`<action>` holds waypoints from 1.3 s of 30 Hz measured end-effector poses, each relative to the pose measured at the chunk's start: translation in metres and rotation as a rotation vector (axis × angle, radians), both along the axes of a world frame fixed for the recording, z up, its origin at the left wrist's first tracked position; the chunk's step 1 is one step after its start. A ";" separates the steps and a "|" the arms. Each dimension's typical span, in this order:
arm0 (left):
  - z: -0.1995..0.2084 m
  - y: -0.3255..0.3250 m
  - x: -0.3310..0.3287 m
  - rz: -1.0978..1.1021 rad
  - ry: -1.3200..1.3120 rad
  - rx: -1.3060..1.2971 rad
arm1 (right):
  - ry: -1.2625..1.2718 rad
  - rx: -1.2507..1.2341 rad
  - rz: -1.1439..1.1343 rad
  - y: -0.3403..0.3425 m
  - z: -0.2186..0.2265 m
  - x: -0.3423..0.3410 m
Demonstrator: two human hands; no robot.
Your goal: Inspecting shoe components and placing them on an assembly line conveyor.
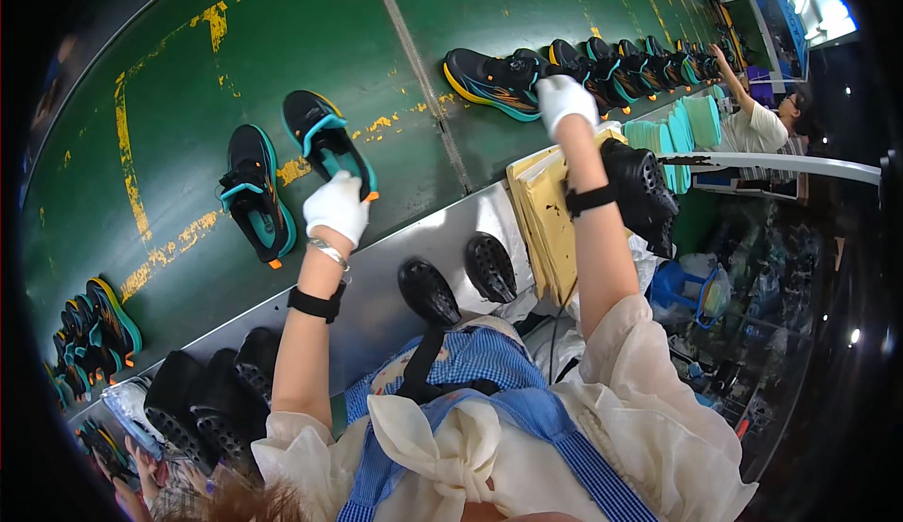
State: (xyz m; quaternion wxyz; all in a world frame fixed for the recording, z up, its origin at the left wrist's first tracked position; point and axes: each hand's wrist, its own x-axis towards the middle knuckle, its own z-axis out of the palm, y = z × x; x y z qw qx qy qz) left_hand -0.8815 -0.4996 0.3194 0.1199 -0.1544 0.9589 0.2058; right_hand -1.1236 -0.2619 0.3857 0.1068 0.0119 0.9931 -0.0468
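My left hand [337, 208], in a white glove, is closed on the heel end of a black sneaker [306, 119] with a turquoise lining and orange heel tab. Beside it on the green work surface rests a matching black sneaker [252, 188], toe pointing away. My right hand [566, 103], gloved in white too, is closed at the heel of another black sneaker [484, 75] with a yellow and turquoise sole. That shoe lies on its side at the near end of a long row of sneakers [611, 66]. The right fingertips are partly hidden.
Black shoe lasts [428, 292] stand on the metal ledge [367, 282] before me, with more at lower left [202, 395]. Yellow sheets [541, 207] and turquoise insoles [691, 127] are stacked at right. A co-worker [767, 127] reaches toward the far shoes. More sneakers [113, 324] sit far left.
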 end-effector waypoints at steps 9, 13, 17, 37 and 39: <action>-0.030 -0.010 0.006 0.039 0.084 0.126 | -0.147 -0.024 -0.169 0.064 -0.065 -0.068; -0.030 -0.010 0.008 0.067 0.055 0.116 | -0.106 -0.104 0.046 0.023 -0.062 -0.065; -0.031 -0.010 0.007 0.071 0.050 0.132 | -0.152 0.014 0.091 -0.005 -0.062 -0.051; -0.025 -0.012 0.017 0.082 -0.032 0.114 | -0.346 -0.209 0.382 -0.095 -0.028 0.066; -0.020 -0.008 0.020 0.084 -0.019 0.049 | -0.415 -0.152 0.467 -0.083 -0.047 0.079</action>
